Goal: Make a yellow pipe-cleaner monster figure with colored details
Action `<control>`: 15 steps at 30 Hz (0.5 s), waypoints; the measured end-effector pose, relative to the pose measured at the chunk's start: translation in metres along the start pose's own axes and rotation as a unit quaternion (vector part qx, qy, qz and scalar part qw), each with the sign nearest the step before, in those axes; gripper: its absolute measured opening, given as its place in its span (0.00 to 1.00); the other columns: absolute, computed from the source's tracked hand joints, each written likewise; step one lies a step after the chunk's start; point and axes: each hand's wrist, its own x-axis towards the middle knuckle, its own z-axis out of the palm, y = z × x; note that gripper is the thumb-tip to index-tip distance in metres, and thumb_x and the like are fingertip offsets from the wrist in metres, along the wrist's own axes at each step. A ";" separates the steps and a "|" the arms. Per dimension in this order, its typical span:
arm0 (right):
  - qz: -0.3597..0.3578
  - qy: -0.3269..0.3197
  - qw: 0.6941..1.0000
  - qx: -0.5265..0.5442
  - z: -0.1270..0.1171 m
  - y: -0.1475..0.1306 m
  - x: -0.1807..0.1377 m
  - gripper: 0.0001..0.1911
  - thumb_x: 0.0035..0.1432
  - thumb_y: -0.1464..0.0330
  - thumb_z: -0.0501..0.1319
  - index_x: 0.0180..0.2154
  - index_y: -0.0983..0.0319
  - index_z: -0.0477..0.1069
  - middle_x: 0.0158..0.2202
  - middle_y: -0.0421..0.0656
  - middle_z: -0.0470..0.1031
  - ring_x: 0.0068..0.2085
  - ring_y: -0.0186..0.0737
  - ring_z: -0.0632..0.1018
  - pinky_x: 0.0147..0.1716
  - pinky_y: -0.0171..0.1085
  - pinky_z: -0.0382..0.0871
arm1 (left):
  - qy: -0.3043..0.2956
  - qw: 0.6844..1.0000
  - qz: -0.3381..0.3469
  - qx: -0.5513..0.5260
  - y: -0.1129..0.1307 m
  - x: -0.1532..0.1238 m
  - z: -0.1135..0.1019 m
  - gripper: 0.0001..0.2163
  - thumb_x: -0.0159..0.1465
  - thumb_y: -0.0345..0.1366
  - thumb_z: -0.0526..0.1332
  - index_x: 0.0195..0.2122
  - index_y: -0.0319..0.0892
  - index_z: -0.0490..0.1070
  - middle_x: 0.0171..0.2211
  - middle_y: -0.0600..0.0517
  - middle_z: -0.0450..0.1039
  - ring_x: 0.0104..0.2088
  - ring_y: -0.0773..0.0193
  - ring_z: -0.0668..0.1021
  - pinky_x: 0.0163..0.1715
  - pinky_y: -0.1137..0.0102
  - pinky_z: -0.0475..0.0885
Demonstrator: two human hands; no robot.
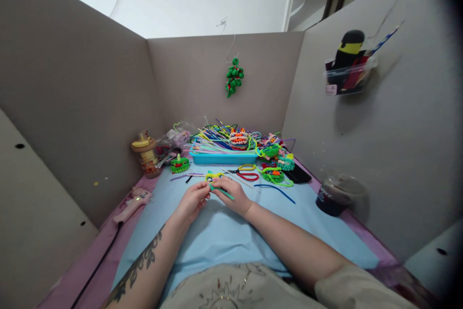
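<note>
Both hands meet over the light blue cloth (210,227). My left hand (195,198) pinches the near edge of a small yellow and teal pipe-cleaner figure (210,177). From the other side my right hand (231,194) is closed on the same figure, its fingers covering much of it. A teal pipe-cleaner end (227,194) sticks out below the right hand's fingers. Just beyond the hands lie red-and-yellow-handled scissors (248,174). A dark blue pipe cleaner (277,190) rests to the right of my right hand.
A blue tray (224,158) heaped with coloured pipe cleaners stands at the back. Green fuzzy figures (180,163) lie on both sides. A lidded cup (145,154) and pink glue gun (133,205) are left; a black phone (298,174) and dark tub (333,195) are right. Grey panels surround the table.
</note>
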 end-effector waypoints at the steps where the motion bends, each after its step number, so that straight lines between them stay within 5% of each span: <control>1: 0.008 0.007 1.000 0.017 -0.001 0.000 0.001 0.09 0.56 0.71 0.58 0.40 0.61 0.72 0.36 0.46 0.76 0.43 0.41 0.74 0.43 0.41 0.68 | 0.006 1.000 0.006 0.025 0.001 0.000 -0.001 0.12 0.47 0.37 0.68 0.29 0.37 0.71 0.20 0.55 0.64 0.19 0.75 0.65 0.15 0.80 0.52; 8: 0.114 -0.020 0.985 0.125 -0.008 0.001 0.010 0.05 0.51 0.66 0.63 0.31 0.61 0.76 0.31 0.44 0.75 0.36 0.39 0.75 0.39 0.38 0.67 | -0.026 0.986 0.029 0.163 0.006 -0.005 -0.002 0.14 0.49 0.45 0.65 0.26 0.38 0.70 0.19 0.57 0.62 0.19 0.73 0.61 0.17 0.78 0.52; 15: 0.172 -0.030 0.958 0.228 -0.011 0.003 0.014 0.11 0.46 0.60 0.66 0.28 0.61 0.75 0.31 0.42 0.72 0.36 0.38 0.73 0.37 0.36 0.66 | -0.055 0.984 -0.005 0.171 0.010 -0.008 0.001 0.13 0.50 0.44 0.65 0.26 0.37 0.69 0.22 0.54 0.68 0.18 0.75 0.57 0.17 0.76 0.46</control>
